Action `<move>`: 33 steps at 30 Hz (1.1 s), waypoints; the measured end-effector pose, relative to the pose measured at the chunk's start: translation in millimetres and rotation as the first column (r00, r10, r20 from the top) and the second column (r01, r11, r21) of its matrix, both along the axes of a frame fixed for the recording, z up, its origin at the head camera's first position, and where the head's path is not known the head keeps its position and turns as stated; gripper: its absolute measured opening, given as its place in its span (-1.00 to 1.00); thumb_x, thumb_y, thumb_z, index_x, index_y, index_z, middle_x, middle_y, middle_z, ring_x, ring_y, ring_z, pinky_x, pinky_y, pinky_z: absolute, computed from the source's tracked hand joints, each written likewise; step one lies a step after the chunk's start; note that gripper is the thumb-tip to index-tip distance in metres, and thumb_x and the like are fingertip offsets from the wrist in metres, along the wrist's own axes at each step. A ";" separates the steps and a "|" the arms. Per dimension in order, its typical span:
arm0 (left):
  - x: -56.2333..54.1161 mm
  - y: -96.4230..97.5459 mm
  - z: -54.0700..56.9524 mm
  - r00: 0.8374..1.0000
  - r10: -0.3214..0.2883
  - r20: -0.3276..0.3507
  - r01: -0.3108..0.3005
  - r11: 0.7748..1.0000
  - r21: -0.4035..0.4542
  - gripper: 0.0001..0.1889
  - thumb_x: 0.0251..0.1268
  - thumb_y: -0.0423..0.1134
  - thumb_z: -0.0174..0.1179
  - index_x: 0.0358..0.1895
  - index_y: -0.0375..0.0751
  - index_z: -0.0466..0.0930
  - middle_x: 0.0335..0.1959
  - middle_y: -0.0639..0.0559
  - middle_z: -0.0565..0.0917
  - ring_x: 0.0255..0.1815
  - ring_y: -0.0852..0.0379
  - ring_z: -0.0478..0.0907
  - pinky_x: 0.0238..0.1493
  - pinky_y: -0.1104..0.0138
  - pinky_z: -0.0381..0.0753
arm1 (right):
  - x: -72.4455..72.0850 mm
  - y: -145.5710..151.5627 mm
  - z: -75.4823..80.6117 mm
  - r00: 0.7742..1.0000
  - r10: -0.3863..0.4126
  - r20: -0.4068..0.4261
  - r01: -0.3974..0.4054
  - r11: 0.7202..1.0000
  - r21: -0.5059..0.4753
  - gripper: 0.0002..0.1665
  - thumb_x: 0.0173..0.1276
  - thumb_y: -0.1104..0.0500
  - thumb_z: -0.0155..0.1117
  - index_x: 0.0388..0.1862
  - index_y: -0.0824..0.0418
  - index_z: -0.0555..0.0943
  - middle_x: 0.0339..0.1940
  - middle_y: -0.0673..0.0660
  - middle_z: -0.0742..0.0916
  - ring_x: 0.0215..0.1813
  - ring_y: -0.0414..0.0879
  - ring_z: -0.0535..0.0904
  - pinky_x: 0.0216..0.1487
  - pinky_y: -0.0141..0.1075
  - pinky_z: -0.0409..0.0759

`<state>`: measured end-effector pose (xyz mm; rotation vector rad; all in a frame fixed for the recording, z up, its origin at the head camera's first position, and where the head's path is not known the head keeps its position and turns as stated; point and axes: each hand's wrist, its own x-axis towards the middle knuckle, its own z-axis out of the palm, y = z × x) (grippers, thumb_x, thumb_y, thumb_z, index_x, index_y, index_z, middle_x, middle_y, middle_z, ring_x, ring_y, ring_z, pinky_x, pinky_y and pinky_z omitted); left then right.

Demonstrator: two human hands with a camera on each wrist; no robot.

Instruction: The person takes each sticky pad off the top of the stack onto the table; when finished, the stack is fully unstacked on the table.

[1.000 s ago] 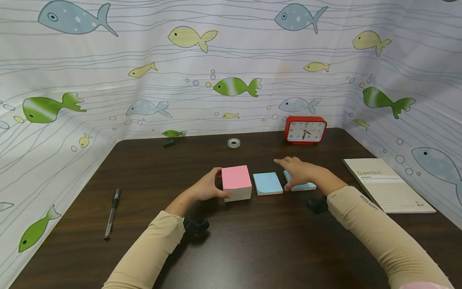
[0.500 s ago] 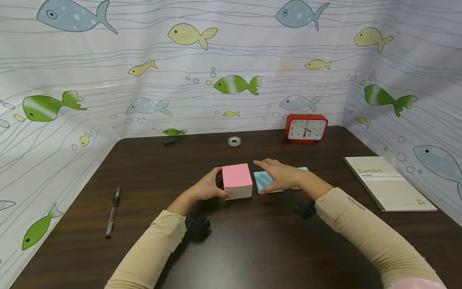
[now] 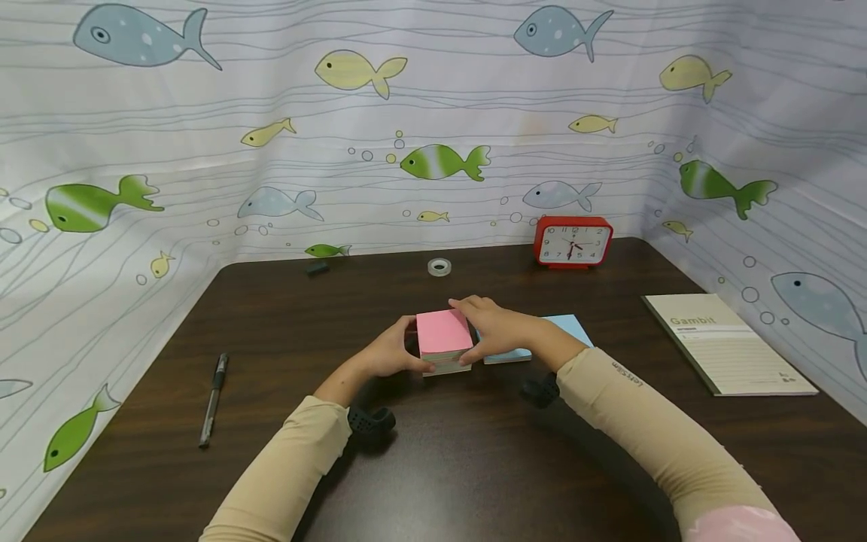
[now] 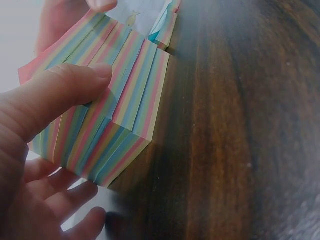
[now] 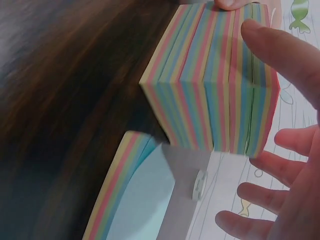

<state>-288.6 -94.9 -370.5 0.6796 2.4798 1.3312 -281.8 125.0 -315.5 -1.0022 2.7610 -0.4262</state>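
A tall stack of sticky notes with a pink top and rainbow-striped sides stands mid-table. My left hand holds its left side, the thumb lying along the striped edge in the left wrist view. From the right, my right hand reaches over to the stack with fingers spread; in the right wrist view its thumb lies at the striped side, and whether it touches is unclear. Two blue-topped sticky note pads lie right of the stack: a nearer pad, partly under my right hand, and a farther pad.
A roll of tape, a small dark block and a red clock stand along the back. A pen lies left, a notebook right. Fish-printed cloth surrounds the dark table.
My right hand has moved left, from above the farther blue pad, over the nearer one, to the pink-topped stack. My left hand has stayed on the stack.
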 end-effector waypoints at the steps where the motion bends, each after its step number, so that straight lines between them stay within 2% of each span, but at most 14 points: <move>1: 0.2 -0.2 0.0 1.000 0.000 0.001 0.000 1.000 0.000 -0.11 -0.24 -0.23 0.41 0.21 -0.31 0.06 0.16 -0.14 0.25 0.19 -0.08 0.18 0.10 0.05 0.19 | -1.0 -2.7 0.0 1.000 0.004 -0.005 -0.004 1.000 -0.001 0.16 -0.09 -0.13 0.37 0.35 0.26 -0.03 0.22 0.22 0.25 0.19 0.09 0.13 0.09 -0.04 0.26; 8: 1.0 -0.1 1.2 1.000 0.008 -0.003 -0.008 1.000 -0.010 -0.11 -0.24 -0.21 0.41 0.21 -0.32 0.06 0.17 -0.14 0.24 0.19 -0.08 0.17 0.11 0.05 0.19 | -11.0 -17.1 0.3 1.000 0.020 0.005 -0.020 1.000 0.020 0.14 -0.14 -0.10 0.41 0.33 0.27 0.05 0.18 0.20 0.30 0.11 0.05 0.18 0.01 -0.10 0.34; 15: 0.8 -0.1 0.9 1.000 0.001 -0.003 -0.001 1.000 -0.013 -0.10 -0.24 -0.22 0.41 0.21 -0.32 0.05 0.18 -0.15 0.23 0.20 -0.09 0.17 0.11 0.08 0.20 | -16.2 -22.3 1.8 0.998 0.013 0.064 -0.016 0.999 0.049 0.08 -0.18 -0.04 0.46 0.26 0.33 0.15 0.02 0.13 0.41 -0.09 -0.09 0.34 -0.11 -0.30 0.41; 24: 0.2 -1.2 1.1 1.000 -0.012 -0.006 0.012 1.000 -0.010 -0.11 -0.24 -0.25 0.41 0.20 -0.31 0.04 0.13 -0.14 0.26 0.19 -0.07 0.18 0.11 0.08 0.19 | -10.4 -14.5 2.8 0.998 -0.054 -0.019 0.056 0.996 0.065 0.11 -0.24 -0.09 0.47 0.28 0.24 0.18 0.04 0.11 0.43 -0.08 -0.09 0.37 -0.08 -0.22 0.43; 33: 1.8 -0.8 1.1 1.000 0.008 -0.006 -0.008 0.999 -0.033 -0.11 -0.26 -0.24 0.42 0.19 -0.30 0.05 0.13 -0.14 0.27 0.19 -0.08 0.19 0.11 0.06 0.19 | -5.6 -0.6 0.7 0.994 -0.069 -0.079 0.071 0.997 0.022 0.10 -0.24 -0.16 0.43 0.29 0.19 0.20 0.04 0.09 0.43 -0.07 -0.08 0.36 -0.08 -0.18 0.42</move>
